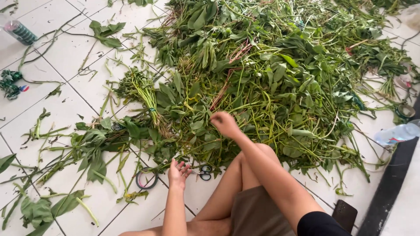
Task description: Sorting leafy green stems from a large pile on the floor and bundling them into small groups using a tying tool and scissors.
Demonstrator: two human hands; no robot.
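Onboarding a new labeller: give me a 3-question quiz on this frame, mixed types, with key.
1. True or false: the right hand reaches into the pile of leafy stems.
2. What lies on the tiled floor just right of the left hand? A) scissors B) knife C) spoon
3. Fill in: left of the left hand lies a roll of ____.

Key:
1. True
2. A, the scissors
3. tape, the roll of tape
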